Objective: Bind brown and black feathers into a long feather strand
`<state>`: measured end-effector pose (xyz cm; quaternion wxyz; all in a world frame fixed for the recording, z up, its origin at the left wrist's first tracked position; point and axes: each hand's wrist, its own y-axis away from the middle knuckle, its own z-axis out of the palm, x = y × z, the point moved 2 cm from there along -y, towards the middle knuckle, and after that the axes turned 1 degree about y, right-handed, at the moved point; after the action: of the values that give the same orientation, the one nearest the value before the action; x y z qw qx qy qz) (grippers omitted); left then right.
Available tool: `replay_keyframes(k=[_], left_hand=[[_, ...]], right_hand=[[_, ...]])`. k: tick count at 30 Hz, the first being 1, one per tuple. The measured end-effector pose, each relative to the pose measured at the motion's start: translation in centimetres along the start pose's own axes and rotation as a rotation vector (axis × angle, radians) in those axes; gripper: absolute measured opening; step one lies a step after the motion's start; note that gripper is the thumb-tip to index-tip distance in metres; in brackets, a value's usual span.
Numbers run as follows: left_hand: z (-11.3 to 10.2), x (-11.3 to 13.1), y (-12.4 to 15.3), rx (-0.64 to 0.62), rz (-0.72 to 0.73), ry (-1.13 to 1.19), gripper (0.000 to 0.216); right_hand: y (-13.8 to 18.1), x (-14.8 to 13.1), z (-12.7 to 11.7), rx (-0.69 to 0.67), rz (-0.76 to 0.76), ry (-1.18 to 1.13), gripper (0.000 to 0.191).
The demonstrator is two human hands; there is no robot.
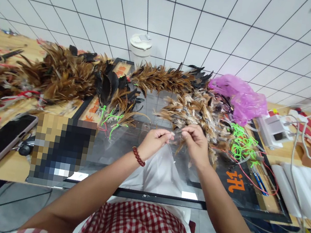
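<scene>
My left hand (pixel 153 142) and my right hand (pixel 196 141) meet over a glass sheet (pixel 124 155) on the table, fingers pinched together on a small bunch of pale brown feathers (pixel 176 135). A red bead bracelet (pixel 138 156) circles my left wrist. Just beyond my fingers lies a heap of speckled tan feathers (pixel 195 113). Darker brown and black feather bundles (pixel 109 84) lie to the left.
A phone (pixel 0 141) lies at the left edge near a blurred patch. Neon green ties (pixel 242 146) and a purple plastic bag (pixel 241 97) sit at the right, with a white device (pixel 273 131), cables and white sheets. A white lidded cup (pixel 140 49) stands by the wall. Scissors (pixel 2 55) lie far left.
</scene>
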<state>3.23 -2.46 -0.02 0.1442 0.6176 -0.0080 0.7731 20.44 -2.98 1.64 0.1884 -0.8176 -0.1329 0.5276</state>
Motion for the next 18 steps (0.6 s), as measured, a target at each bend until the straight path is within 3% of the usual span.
replay_keyframes(k=[2, 7, 10, 13, 15, 18], left_hand=[[-0.3, 0.0, -0.1, 0.083, 0.010, 0.032, 0.028], [-0.3, 0.1, -0.2, 0.123, -0.001, 0.080, 0.026], [-0.2, 0.1, -0.2, 0.132, -0.020, 0.111, 0.026], [-0.2, 0.0, -0.3, 0.148, -0.022, 0.149, 0.026], [-0.2, -0.2, -0.4, 0.148, -0.002, 0.150, 0.026], [0.0, -0.5, -0.4, 0.150, 0.047, 0.128, 0.027]], right_hand=[[-0.3, 0.2, -0.9, -0.042, -0.053, 0.129, 0.013], [0.2, 0.6, -0.7, -0.394, -0.206, 0.428, 0.015], [0.6, 0.4, 0.1, -0.432, -0.201, 0.514, 0.010], [0.5, 0.1, 0.3, -0.286, -0.097, 0.327, 0.011], [0.4, 0.1, 0.4, -0.174, 0.066, 0.076, 0.015], [0.8, 0.3, 1.3, -0.119, 0.335, -0.255, 0.022]])
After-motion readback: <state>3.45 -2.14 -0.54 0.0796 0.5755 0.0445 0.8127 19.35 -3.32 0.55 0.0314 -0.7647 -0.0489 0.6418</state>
